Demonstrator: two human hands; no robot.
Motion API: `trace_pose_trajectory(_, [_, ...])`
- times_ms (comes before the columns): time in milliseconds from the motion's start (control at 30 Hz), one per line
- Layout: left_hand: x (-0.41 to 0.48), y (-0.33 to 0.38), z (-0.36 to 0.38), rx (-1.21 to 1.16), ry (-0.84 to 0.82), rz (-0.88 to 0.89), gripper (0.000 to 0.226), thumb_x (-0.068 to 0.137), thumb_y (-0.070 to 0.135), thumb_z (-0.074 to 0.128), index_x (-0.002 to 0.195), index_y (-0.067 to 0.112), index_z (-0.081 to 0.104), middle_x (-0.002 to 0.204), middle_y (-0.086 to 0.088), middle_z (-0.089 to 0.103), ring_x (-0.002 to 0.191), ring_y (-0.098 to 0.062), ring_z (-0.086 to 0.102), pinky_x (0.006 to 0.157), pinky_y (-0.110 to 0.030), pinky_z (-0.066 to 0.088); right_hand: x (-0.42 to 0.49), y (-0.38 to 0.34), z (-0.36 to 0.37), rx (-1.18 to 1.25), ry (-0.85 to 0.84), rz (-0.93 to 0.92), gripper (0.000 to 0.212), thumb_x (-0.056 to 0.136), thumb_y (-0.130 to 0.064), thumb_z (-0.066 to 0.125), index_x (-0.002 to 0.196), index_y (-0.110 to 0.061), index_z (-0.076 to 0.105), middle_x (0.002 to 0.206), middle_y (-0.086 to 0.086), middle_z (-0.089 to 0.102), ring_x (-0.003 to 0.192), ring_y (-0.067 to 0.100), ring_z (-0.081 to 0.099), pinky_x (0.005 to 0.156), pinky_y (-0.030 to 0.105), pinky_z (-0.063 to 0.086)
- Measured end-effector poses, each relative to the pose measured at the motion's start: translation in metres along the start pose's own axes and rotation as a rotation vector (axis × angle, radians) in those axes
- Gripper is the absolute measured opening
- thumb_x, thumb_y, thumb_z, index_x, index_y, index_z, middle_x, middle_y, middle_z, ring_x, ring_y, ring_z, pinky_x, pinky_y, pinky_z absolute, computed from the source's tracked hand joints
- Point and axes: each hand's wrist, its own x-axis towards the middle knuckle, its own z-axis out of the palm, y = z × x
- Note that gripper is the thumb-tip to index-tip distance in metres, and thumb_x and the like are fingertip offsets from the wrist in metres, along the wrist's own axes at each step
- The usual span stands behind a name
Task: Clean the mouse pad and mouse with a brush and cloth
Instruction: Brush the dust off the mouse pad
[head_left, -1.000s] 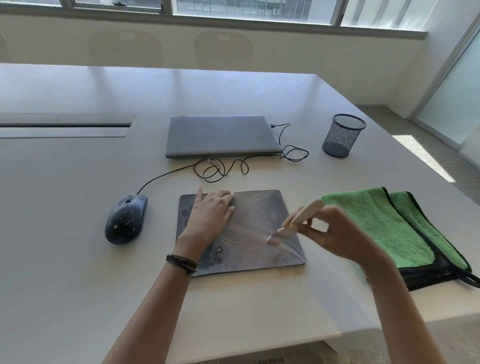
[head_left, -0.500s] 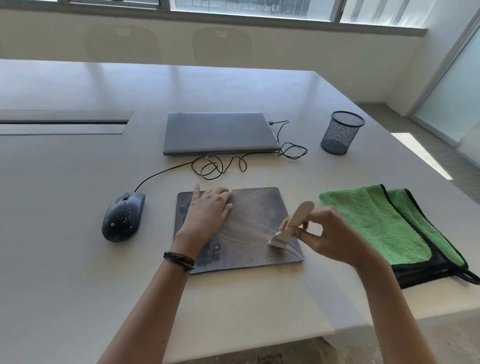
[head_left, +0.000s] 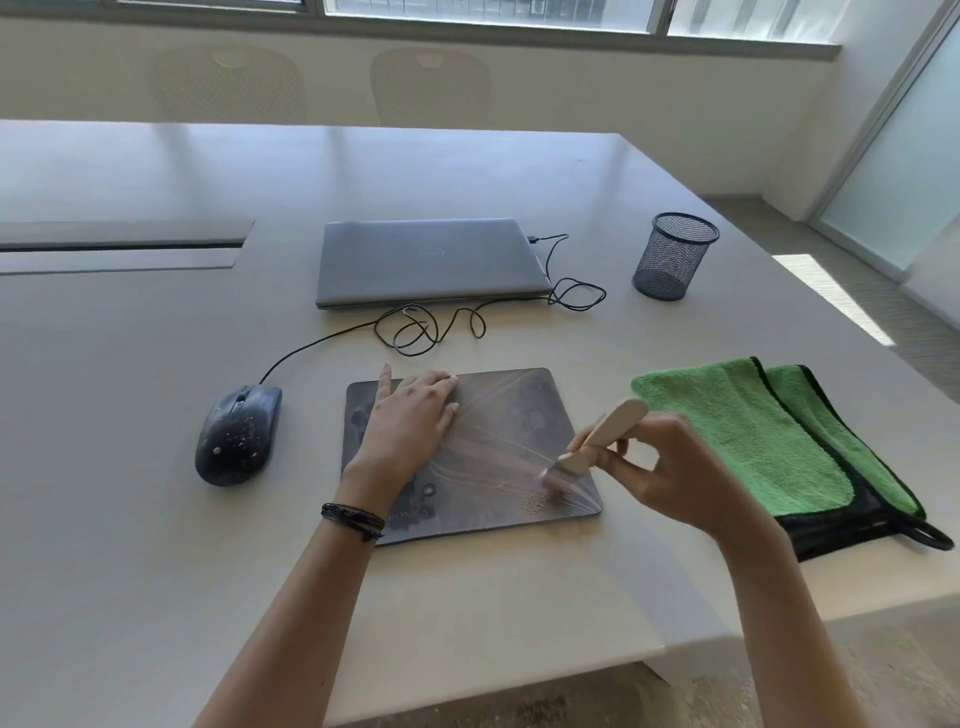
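I see the left hand (head_left: 410, 421) lying relaxed, palm down, on the mouse pad (head_left: 509, 415) at ten o'clock. The right hand (head_left: 670, 473) grasps the brush (head_left: 597, 441), its bristles touching the pad at four o'clock. The mouse (head_left: 238, 435) lies at nine of the pad and the cloth (head_left: 753, 431) at three.

A single head-worn wide-angle camera looks forward and down, close over the pale grey tabletop (head_left: 130, 545), towards the far windows (head_left: 483, 11).

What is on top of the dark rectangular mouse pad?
The left hand rests on it; pale crumbs and the wooden brush's bristles sit near its right front corner. The surface under the palm is hidden.
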Motion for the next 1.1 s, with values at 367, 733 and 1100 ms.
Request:
trace_pose_trajectory(367, [-0.002, 0.001, -0.002, 0.003, -0.011, -0.008, 0.042, 0.099, 0.031, 0.036, 0.139, 0.02, 0.039, 0.145, 0.006, 0.04, 0.131, -0.016, 0.04, 0.118, -0.045, 0.0, -0.01, 0.002, -0.003, 0.029, 0.004, 0.043, 0.008, 0.078, -0.01, 0.068, 0.079, -0.016, 0.073, 0.076, -0.018, 0.07, 0.064, 0.002, 0.059, 0.061, 0.015, 0.045])
trace_pose_trajectory(733, [-0.004, 0.003, -0.006, -0.026, -0.004, 0.004, 0.041, 0.099, 0.027, 0.037, 0.138, 0.017, 0.04, 0.145, 0.002, 0.041, 0.131, -0.02, 0.039, 0.116, -0.036, 0.015, -0.006, -0.004, -0.002, 0.054, -0.088, 0.068, 0.011, 0.079, -0.003, 0.07, 0.082, -0.013, 0.073, 0.075, -0.015, 0.069, 0.06, -0.001, 0.055, 0.06, 0.016, 0.044])
trace_pose_trajectory(1100, [-0.008, 0.01, -0.005, -0.017, 0.023, 0.034, 0.042, 0.098, 0.03, 0.038, 0.138, 0.018, 0.042, 0.144, 0.001, 0.041, 0.132, -0.018, 0.038, 0.116, -0.035, 0.017, -0.001, -0.011, 0.002, 0.078, -0.123, 0.065, 0.008, 0.08, -0.006, 0.069, 0.082, -0.013, 0.074, 0.08, -0.006, 0.073, 0.066, 0.002, 0.061, 0.057, 0.016, 0.042])
